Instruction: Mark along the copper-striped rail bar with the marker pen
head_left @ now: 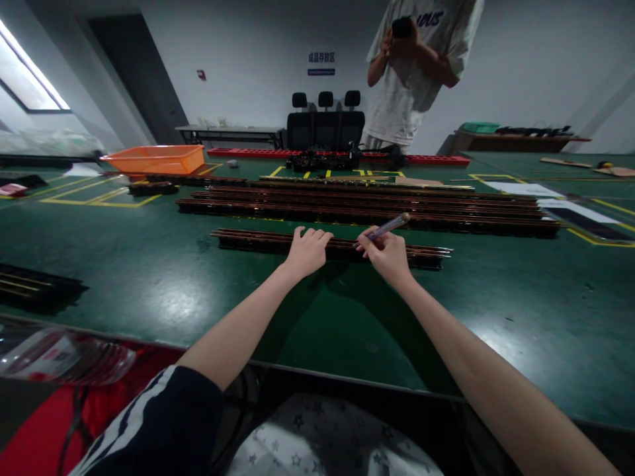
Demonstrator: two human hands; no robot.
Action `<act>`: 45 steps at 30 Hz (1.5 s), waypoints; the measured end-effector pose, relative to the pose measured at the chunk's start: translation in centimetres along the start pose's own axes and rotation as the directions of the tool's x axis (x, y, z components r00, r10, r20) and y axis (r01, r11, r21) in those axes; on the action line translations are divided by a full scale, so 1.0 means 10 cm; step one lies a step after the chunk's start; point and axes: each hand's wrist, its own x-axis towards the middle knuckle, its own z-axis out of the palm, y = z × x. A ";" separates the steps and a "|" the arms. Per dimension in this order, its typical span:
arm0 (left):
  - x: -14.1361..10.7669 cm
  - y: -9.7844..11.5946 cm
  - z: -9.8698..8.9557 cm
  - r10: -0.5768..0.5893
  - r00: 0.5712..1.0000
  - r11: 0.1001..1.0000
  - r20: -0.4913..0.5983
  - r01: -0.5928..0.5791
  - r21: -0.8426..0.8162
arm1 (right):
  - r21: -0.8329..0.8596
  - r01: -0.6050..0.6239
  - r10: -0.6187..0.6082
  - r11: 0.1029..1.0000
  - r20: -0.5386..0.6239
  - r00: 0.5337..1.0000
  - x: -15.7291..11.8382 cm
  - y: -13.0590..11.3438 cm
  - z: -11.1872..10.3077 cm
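Note:
A short bundle of long dark strips [258,242] with coppery edges lies across the green table in front of me. My left hand [307,252] grips this bundle near its middle, its fingers bent over the top. To the right, my right hand [389,256] is closed around a pen [389,226] with a clear barrel. The pen slants, its lower end down at the strips and its upper end pointing up and right. My fingers partly hide the pen's tip. Just behind lies a longer, wider stack of similar strips [446,213], apart from both hands.
An orange bin [159,159] stands at the back left, near a long red rail [431,159]. Papers [520,190] and a dark flat panel [590,223] lie at right. More strips [34,285] sit at left. Across the table stands a person [411,86] holding a dark object.

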 end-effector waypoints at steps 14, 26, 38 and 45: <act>0.01 -0.03 0.00 0.003 1.000 1.000 0.011 -0.003 -0.005 | -0.041 0.026 -0.029 0.999 -0.071 0.997 0.03 0.07 -0.05; 0.03 -0.05 0.02 0.014 1.000 1.000 0.014 -0.014 -0.013 | -0.042 0.020 -0.024 0.999 -0.096 0.995 0.03 0.09 -0.06; 0.02 -0.05 0.02 0.014 1.000 1.000 0.015 -0.014 0.009 | -0.082 -0.012 0.000 0.997 -0.140 0.990 0.05 0.09 -0.09; 0.02 -0.05 0.01 0.015 1.000 1.000 0.024 -0.015 0.005 | -0.060 0.003 -0.012 0.998 -0.138 0.990 0.03 0.08 -0.08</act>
